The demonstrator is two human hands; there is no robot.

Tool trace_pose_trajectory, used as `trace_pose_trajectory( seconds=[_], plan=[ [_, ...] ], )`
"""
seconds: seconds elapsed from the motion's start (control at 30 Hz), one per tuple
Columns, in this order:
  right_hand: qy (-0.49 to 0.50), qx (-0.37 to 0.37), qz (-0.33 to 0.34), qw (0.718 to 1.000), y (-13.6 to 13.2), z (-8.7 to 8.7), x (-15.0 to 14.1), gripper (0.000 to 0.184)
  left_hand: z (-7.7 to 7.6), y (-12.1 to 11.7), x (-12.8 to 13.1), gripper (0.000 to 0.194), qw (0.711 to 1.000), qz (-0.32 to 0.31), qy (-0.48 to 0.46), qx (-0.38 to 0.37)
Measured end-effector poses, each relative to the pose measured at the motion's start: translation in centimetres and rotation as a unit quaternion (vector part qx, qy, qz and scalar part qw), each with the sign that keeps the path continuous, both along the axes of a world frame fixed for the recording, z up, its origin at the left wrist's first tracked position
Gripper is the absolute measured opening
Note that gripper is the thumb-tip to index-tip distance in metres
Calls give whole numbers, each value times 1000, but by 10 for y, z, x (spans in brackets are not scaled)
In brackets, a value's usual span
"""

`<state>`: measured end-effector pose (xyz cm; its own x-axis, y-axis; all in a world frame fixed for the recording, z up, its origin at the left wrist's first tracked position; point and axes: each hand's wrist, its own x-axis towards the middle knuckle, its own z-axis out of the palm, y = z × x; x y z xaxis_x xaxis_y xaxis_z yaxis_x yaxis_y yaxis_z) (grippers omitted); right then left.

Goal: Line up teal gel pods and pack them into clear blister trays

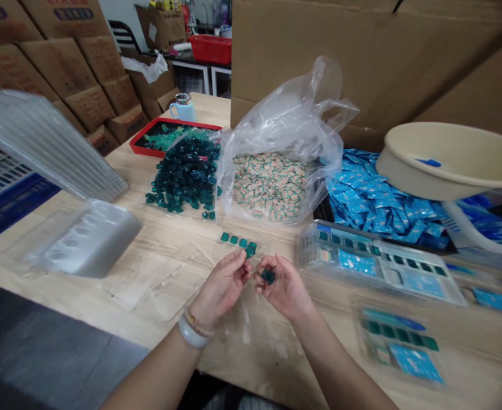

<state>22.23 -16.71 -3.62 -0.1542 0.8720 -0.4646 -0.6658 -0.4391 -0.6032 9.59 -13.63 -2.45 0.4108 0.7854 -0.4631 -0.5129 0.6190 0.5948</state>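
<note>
My left hand [221,285], with a bracelet and a bangle at the wrist, is closed with its fingertips pinched at a small dark green square piece [251,250]. Close beside it, my right hand [285,289] has its fingers curled round another dark green piece [268,277]. Just beyond the hands lies a clear plastic tray [261,244] with a row of green squares [234,239] in it. Behind that are a heap of dark green pieces [186,176] on plastic and a clear bag [285,125] of small printed tablets or cards [270,188].
Filled clear trays [387,262] are stacked at the right, with another filled tray [400,341] nearer. Blue packets [374,193] lie beside a cream basin [443,182]. Clear empty trays [92,239] stand left. A red-rimmed tray [137,142] and a blue mug [185,108] are farther back.
</note>
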Motion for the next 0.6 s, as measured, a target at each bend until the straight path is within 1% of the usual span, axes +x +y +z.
trace_pose_trajectory(
  seconds=[0.03,0.1,0.2,0.27,0.33,0.37,0.43,0.47,0.53,0.6],
  plan=[
    [-13,4,3,1000,2,1,-3,25,-1,-2,1,17,1000,-14,8,27],
    [-47,20,10,999,2,3,-8,25,-4,-7,-1,16,998,-28,17,57],
    [-93,36,29,995,-3,3,-8,29,-7,-12,-7,13,996,-62,29,56],
    [-127,45,29,990,-8,0,-5,28,-9,-14,-10,14,993,-114,-8,15],
    [-174,66,21,982,-12,-3,-2,26,-12,-14,-12,16,984,-157,-58,-54],
    [-205,85,17,975,-13,-5,-1,24,-14,-14,-11,17,979,-169,-76,-88],
    [-285,137,16,949,-14,-8,2,18,-17,-14,-7,17,972,-172,-95,-127],
    [-333,167,17,928,-15,-10,4,16,-19,-13,-4,16,973,-164,-95,-128],
    [-428,221,27,876,-16,-13,7,17,-22,-12,4,17,981,-141,-85,-101],
    [-507,249,41,824,-16,-16,11,16,-26,-9,12,22,990,-125,-49,-44]
  ],
)
